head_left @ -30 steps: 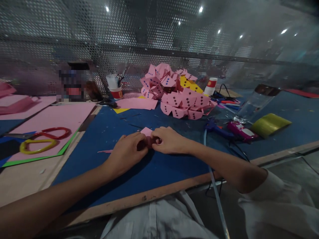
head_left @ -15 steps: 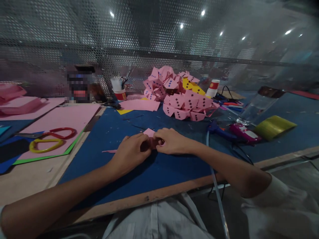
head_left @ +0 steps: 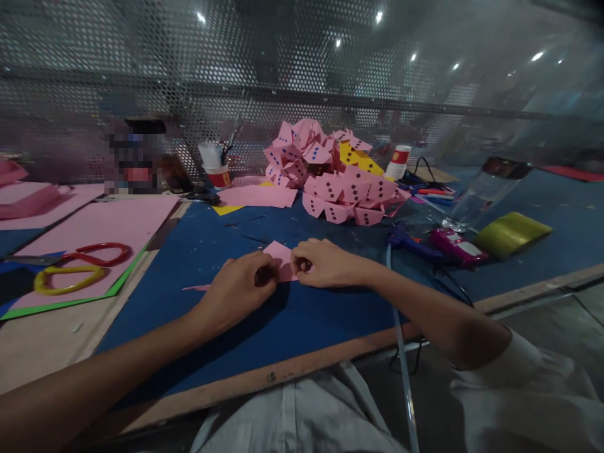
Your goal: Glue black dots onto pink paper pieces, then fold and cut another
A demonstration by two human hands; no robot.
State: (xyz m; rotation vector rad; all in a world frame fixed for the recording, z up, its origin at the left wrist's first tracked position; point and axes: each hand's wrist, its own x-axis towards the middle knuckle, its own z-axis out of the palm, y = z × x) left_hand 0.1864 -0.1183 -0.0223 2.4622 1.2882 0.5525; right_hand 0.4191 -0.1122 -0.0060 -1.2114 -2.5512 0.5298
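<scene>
A small pink paper piece (head_left: pixel 282 261) lies on the blue mat (head_left: pixel 302 321) in front of me. My left hand (head_left: pixel 240 286) pinches its left side with closed fingers. On the paper's right edge, my right hand (head_left: pixel 321 264) grips it the same way. Most of the paper is hidden under my fingers. A thin pink paper scrap (head_left: pixel 195 288) lies just left of my left hand.
A heap of folded pink and yellow paper shapes with dots (head_left: pixel 337 170) sits behind. Red scissors (head_left: pixel 97 253) and yellow scissors (head_left: pixel 68 279) lie on a pink sheet (head_left: pixel 108 220) at left. A glue gun (head_left: pixel 441 245), yellow roll (head_left: pixel 512 233), glass (head_left: pixel 481 195) and cup (head_left: pixel 218 173) stand around.
My hands have drawn slightly apart, and more of the pink paper shows between them. The camera view shifted a little.
</scene>
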